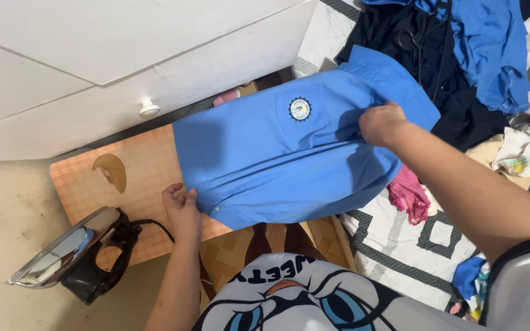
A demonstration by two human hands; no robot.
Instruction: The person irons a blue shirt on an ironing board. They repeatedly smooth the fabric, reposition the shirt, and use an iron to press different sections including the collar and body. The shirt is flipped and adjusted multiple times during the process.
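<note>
**Blue shirt stretched flat across the ironing board**

The blue shirt (289, 162) lies across the middle of the frame, spread over the orange checked board (136, 178), its pocket badge facing up; the left hand (182, 205), at lower centre, pinches the shirt's lower-left edge between thumb and fingers; the right hand (383, 124), right of centre, is curled shut on a fold of cloth near the shirt's upper right side, knuckles up, so the fingertips are hidden.

What could go wrong, as a judgement: the shirt overhangs the board on the right, so if either pinch slackens the cloth may slide off toward the patterned mat (400, 245); uneven tension between the two hands could set a crease near the pocket; the iron (72, 254) stands tilted at lower left, partly off the board's corner, soleplate showing, and its cord (154, 225) runs just beside the left wrist; a snag on it could tip the iron over.

Around: a white drawer front with a small knob (149, 110) fills the upper left; a heap of dark and blue clothes (461, 55) sits at upper right, close behind the right hand; a pink garment (409, 196) lies beneath the right forearm; these crowd the shirt's far end.
</note>
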